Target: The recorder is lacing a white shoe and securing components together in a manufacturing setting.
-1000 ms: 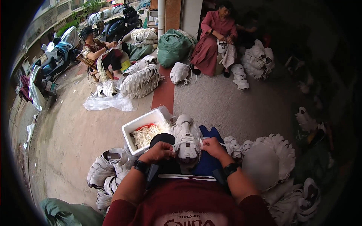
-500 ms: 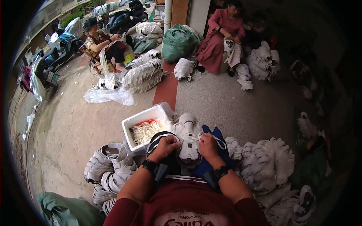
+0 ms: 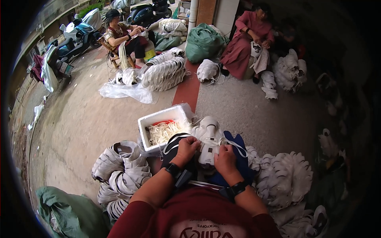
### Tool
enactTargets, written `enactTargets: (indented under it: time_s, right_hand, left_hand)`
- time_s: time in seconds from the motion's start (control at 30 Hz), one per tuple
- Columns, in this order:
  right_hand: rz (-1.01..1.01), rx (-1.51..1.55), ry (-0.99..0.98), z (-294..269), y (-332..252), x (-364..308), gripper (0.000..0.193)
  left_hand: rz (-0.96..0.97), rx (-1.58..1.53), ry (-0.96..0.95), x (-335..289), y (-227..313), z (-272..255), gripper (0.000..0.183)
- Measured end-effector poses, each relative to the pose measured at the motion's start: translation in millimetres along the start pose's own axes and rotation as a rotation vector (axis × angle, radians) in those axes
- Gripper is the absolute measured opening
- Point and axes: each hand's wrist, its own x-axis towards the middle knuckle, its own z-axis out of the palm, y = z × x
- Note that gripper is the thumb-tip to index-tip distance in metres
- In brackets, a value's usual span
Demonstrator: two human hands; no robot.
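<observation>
A white shoe upper (image 3: 208, 126) lies across my lap, its rounded toe pointing away from me and its tongue towards me. My left hand (image 3: 186, 150) is closed in a pinch at the upper's left side, with a white shoelace (image 3: 170, 148) looping out beside it over dark cloth. At the right edge, low by the tongue, my right hand (image 3: 225, 159) has its fingers pressed together on lace. Another loop of that lace lies over the blue cloth (image 3: 240, 156) on my right thigh. The fingertips partly hide the lace ends and eyelets.
A white foam box (image 3: 143, 135) of loose laces stands ahead to the left. Stacked shoe uppers (image 3: 115, 174) lie at my left, more uppers (image 3: 283, 178) at my right. A green sack (image 3: 65, 214) is lower left. Two seated people (image 3: 123, 37) (image 3: 248, 43) work farther off.
The view has shifted, so the scene sits farther right. Both hands have come inward from pulling the lace apart; my right hand is now lower, against the upper beside the tongue.
</observation>
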Motion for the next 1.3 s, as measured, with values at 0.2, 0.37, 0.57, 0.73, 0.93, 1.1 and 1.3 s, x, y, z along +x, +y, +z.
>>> enactTargets:
  time_s: [0.2, 0.37, 0.57, 0.73, 0.93, 1.1, 1.3]
  right_hand:
    - [0.046, 0.051, 0.115, 9.6, 9.1, -1.9, 0.020]
    - [0.097, 0.132, 0.167, 16.0, 18.7, -5.3, 0.019]
    - [0.177, 0.218, 0.260, 15.3, 24.2, -4.7, 0.012]
    - [0.177, 0.147, 0.123, 12.6, 21.2, -7.8, 0.025]
    - [0.129, 0.123, 0.154, 6.9, 10.2, -4.2, 0.024]
    - [0.023, 0.171, 0.189, -7.6, -1.5, 3.0, 0.020]
    - [-0.210, 0.315, -0.055, 9.2, -11.3, 23.0, 0.013]
  left_hand:
    - [0.010, 0.211, 0.076, 5.9, -8.6, 5.3, 0.018]
    - [0.005, 0.170, 0.047, 8.8, -7.3, 11.8, 0.019]
    - [0.230, 0.490, 0.087, -2.8, 13.7, 22.6, 0.018]
    - [0.269, 0.608, 0.110, -15.7, 20.2, 17.5, 0.017]
    - [0.383, 0.652, 0.093, -13.2, 17.4, 19.4, 0.017]
    - [0.273, 0.688, 0.077, -11.9, 22.3, 18.3, 0.018]
    - [0.429, 0.780, 0.012, -24.6, 20.7, 16.4, 0.024]
